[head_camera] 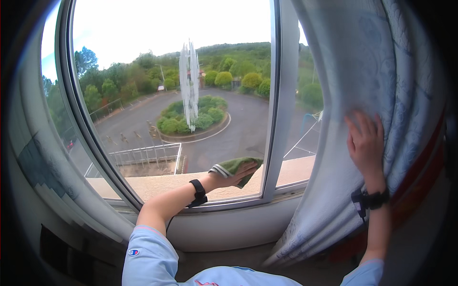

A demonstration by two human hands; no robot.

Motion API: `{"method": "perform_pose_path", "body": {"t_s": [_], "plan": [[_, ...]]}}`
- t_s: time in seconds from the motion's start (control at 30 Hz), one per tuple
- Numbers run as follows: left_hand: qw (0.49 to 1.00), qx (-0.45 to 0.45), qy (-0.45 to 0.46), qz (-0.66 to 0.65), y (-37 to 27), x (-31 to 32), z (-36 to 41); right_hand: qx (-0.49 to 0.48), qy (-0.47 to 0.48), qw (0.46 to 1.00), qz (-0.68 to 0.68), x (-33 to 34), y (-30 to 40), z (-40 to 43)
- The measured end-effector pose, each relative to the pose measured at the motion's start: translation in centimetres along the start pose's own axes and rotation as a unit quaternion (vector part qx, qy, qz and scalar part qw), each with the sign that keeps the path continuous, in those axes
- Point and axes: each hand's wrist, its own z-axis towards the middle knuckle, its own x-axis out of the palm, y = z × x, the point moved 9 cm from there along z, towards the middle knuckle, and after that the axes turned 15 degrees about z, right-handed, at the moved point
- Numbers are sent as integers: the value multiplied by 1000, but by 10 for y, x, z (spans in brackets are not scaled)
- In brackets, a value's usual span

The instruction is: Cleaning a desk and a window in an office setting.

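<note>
My left hand holds a green cloth with a striped edge against the lower right part of the window pane. The cloth lies between the palm side and the glass, and part of it hangs below the fingers. A white, streaky patch runs down the middle of the pane. On the right, my right hand rests against the pale patterned curtain with its fingers spread; the fingertips are blurred. Both wrists wear black bands.
The metal window frame stands right of the cloth, above the sill. Another gathered curtain hangs at the left. Outside the glass are a ledge, a paved drive, a round planted bed and trees.
</note>
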Motion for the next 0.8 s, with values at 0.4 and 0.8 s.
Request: {"method": "perform_pose_path", "body": {"t_s": [0.4, 0.8], "plan": [[858, -251, -327, 306, 246, -232, 111, 32, 5, 999, -42, 19, -36, -46], [903, -284, -166, 278, 115, -92, 106, 25, 2, 998, -49, 23, -42, -54]]}}
